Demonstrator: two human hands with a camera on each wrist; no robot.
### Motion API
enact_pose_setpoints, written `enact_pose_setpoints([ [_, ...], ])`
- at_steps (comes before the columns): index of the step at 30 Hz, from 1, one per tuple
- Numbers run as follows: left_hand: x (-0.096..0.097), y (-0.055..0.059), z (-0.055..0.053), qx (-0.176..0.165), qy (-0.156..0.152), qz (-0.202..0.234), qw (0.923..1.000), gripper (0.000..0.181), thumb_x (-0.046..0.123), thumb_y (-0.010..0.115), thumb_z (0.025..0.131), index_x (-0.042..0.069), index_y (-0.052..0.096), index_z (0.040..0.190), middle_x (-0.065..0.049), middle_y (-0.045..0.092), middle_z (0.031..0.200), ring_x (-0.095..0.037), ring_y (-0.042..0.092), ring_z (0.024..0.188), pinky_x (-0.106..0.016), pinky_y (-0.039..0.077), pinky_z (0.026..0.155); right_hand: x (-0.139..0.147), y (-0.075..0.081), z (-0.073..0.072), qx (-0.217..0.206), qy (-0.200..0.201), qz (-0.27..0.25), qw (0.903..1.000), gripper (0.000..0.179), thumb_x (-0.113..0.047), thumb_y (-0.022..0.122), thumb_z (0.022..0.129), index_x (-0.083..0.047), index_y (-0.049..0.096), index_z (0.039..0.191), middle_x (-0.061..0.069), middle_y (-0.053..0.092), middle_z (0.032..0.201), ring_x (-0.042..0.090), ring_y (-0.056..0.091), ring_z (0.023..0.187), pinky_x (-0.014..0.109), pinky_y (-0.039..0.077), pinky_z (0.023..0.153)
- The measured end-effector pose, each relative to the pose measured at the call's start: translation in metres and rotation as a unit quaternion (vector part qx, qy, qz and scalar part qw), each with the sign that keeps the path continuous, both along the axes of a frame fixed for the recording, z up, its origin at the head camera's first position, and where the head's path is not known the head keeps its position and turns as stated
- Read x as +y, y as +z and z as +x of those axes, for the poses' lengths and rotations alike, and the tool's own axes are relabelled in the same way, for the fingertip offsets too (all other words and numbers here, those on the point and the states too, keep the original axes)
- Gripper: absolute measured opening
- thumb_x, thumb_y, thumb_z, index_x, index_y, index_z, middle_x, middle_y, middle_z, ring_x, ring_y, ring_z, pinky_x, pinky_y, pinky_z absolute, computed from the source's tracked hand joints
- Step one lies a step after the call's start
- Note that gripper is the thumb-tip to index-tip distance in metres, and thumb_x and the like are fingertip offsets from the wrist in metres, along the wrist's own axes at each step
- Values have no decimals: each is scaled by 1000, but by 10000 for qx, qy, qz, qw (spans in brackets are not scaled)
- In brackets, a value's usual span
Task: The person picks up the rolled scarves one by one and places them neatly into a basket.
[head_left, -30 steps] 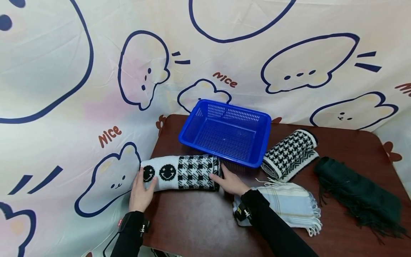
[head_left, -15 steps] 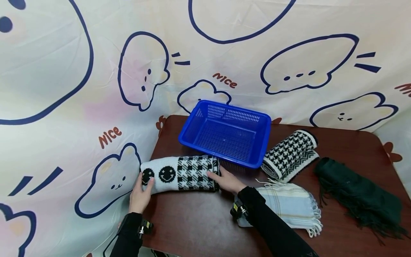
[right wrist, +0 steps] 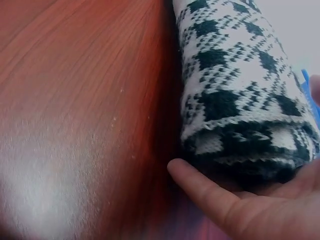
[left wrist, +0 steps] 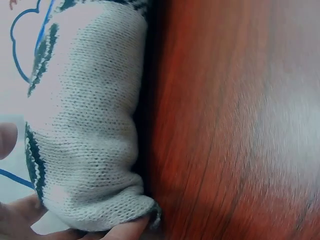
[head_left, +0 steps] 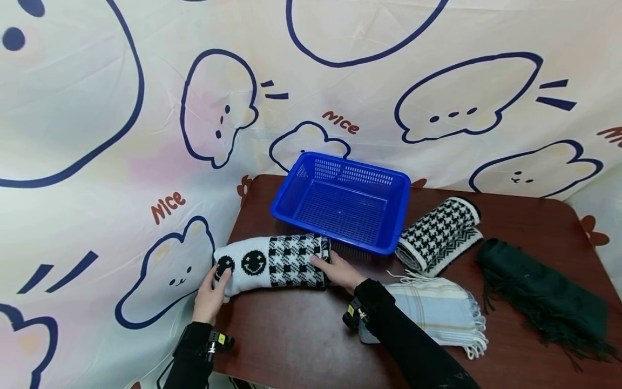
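Observation:
A rolled knit scarf (head_left: 291,262), white with black smiley faces at one end and black-and-white check at the other, lies on the table in front of the blue basket. My left hand (head_left: 210,298) grips its white left end, thumb on top; in the left wrist view fingers (left wrist: 125,231) curl under the wrinkled end. At the checked right end my right hand (head_left: 344,272) holds the roll with its thumb over the top. The right wrist view shows a finger (right wrist: 205,192) stretched along the table beside the layered end of the roll.
The blue plastic basket (head_left: 340,236) stands at the back of the brown table (head_left: 301,335). To its right lies a rolled houndstooth scarf (head_left: 437,232). A folded light-blue fringed scarf (head_left: 437,313) is partly under my right forearm; a dark green scarf (head_left: 544,292) lies far right.
My right hand has shifted slightly left, and the scarf's checked end with it. My left thumb has moved a little left and down at the white end. Other things stay put.

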State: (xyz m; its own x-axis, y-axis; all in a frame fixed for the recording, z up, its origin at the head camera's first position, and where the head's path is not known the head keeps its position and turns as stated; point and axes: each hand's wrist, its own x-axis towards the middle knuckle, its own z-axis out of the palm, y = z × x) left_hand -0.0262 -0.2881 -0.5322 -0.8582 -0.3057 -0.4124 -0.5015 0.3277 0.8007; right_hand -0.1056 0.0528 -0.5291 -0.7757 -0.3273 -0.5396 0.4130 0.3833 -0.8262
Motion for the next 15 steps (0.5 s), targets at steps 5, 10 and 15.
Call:
enact_pose_setpoints([
  [5,1,-4,-1,142,337,739,9966,82,53,51,111,9,17,172,-23,11,177,-48,31,153,-63,45,114,-5,-6,-1,-135,-142,-279,9994,101,-54,56,109,4,-1,169,28,0,176,47,15,161,60,45,115],
  [10,1,-8,-2,153,625,1243,9901,81,51,51,112,9,18,172,-17,8,179,-43,33,152,-50,54,103,-11,-9,-1,-325,-414,-636,9966,97,-49,52,112,6,-5,168,29,-4,176,48,16,160,59,53,106],
  [15,4,-10,-4,161,907,1540,9838,80,51,52,111,10,21,171,-19,14,177,-37,37,146,-34,55,86,-16,-10,-2,-416,-576,-797,9943,97,-56,45,112,5,-7,168,26,-9,176,48,13,160,61,53,105],
])
